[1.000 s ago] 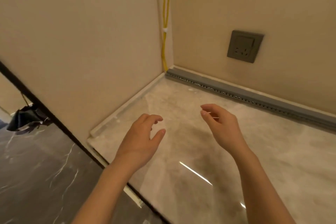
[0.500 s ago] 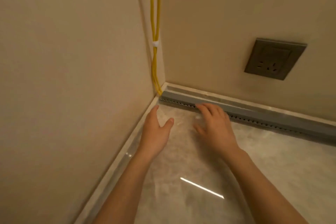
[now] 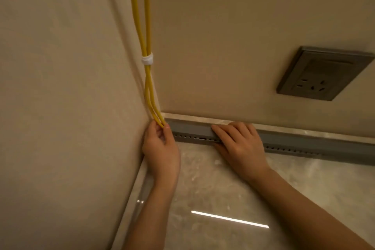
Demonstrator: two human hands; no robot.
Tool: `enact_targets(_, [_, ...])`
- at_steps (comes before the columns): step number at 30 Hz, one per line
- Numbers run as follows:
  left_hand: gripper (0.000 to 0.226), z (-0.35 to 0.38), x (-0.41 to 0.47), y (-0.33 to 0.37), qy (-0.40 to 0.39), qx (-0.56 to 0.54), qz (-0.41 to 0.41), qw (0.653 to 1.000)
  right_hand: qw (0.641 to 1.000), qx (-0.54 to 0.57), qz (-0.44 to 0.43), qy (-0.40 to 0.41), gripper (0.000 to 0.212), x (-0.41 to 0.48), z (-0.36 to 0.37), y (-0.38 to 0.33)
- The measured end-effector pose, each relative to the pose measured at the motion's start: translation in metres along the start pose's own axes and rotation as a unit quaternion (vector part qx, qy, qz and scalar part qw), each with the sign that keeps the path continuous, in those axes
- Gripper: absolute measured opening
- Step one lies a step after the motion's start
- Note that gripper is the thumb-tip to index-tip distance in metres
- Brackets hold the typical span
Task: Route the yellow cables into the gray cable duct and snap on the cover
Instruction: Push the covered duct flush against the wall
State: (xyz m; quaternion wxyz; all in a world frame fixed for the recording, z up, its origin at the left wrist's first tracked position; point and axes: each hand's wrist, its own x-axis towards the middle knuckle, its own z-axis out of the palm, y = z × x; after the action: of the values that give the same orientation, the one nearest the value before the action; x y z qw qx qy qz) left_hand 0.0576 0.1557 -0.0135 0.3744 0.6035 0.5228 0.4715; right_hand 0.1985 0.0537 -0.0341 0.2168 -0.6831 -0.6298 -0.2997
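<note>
Two yellow cables point(image 3: 146, 32) hang down the wall corner, bound by a white tie point(image 3: 147, 60). Their lower ends reach the left end of the gray cable duct point(image 3: 294, 142), which runs along the foot of the back wall with a row of small slots in its front. My left hand point(image 3: 162, 146) pinches the cable ends between thumb and fingers right at the duct's left end. My right hand point(image 3: 239, 144) lies flat on the duct's top and front, fingers pointing left, a short way right of the left hand. The duct's top looks closed by its cover.
A dark gray wall socket point(image 3: 322, 74) sits on the back wall above the duct at the right. Beige walls meet in the corner at the left. The glossy marble floor point(image 3: 213, 199) spreads below the hands, with a pale skirting strip along the walls.
The view has closed in on the corner. My left hand went up to the cable ends and pinched them. My right hand shifted onto the duct's top.
</note>
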Motion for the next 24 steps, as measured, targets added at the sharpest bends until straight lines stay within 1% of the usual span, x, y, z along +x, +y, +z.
enact_targets(2, [0.018, 0.006, 0.006, 0.006, 0.006, 0.002, -0.018, 1.0, 1.0, 0.006, -0.007, 0.004, 0.029, 0.001, 0.0, 0.006])
enact_targets(5, [0.015, 0.011, 0.018, 0.01, 0.008, 0.047, -0.009, 0.999, 1.0, 0.015, -0.018, 0.011, 0.028, 0.004, 0.004, 0.013])
enact_targets(7, [0.015, 0.013, 0.028, 0.012, 0.004, 0.05, -0.015, 0.999, 0.999, 0.019, -0.022, 0.025, 0.026, 0.007, 0.007, 0.017])
enact_targets(8, [0.016, 0.014, 0.032, 0.012, -0.002, 0.035, -0.025, 0.999, 0.999, 0.021, -0.024, 0.034, 0.025, 0.009, 0.01, 0.019])
enact_targets(10, [0.029, 0.014, 0.03, 0.013, -0.008, -0.003, -0.025, 1.0, 0.998, 0.027, -0.034, 0.052, 0.022, 0.011, 0.014, 0.022])
enact_targets(11, [0.037, 0.012, 0.022, 0.014, -0.009, -0.021, -0.005, 1.0, 0.997, 0.03, -0.041, 0.058, 0.021, 0.012, 0.016, 0.023])
enact_targets(12, [0.043, 0.009, 0.013, 0.015, -0.004, -0.02, 0.036, 0.999, 0.996, 0.032, -0.048, 0.064, 0.02, 0.013, 0.017, 0.023])
enact_targets(13, [0.048, 0.007, 0.003, 0.014, 0.002, 0.004, 0.095, 0.995, 0.996, 0.034, -0.055, 0.069, 0.019, 0.013, 0.018, 0.023])
enact_targets(15, [0.052, 0.003, -0.01, 0.008, -0.017, 0.086, 0.225, 0.97, 0.994, 0.039, -0.066, 0.075, 0.018, 0.015, 0.018, 0.022])
enact_targets(17, [0.053, 0.004, -0.008, -0.003, -0.072, 0.151, 0.278, 0.946, 0.993, 0.04, -0.072, 0.083, 0.017, 0.018, 0.018, 0.023])
enact_targets(20, [0.061, 0.005, 0.003, -0.01, -0.128, 0.289, 0.29, 0.903, 0.992, 0.042, -0.075, 0.09, 0.017, 0.025, 0.02, 0.024])
enact_targets(22, [0.066, 0.002, 0.009, -0.009, -0.14, 0.386, 0.295, 0.863, 0.992, 0.046, -0.078, 0.092, 0.016, 0.029, 0.024, 0.024])
enact_targets(24, [0.068, 0.0, 0.011, -0.008, -0.137, 0.447, 0.301, 0.831, 0.992, 0.049, -0.082, 0.088, 0.016, 0.031, 0.029, 0.023])
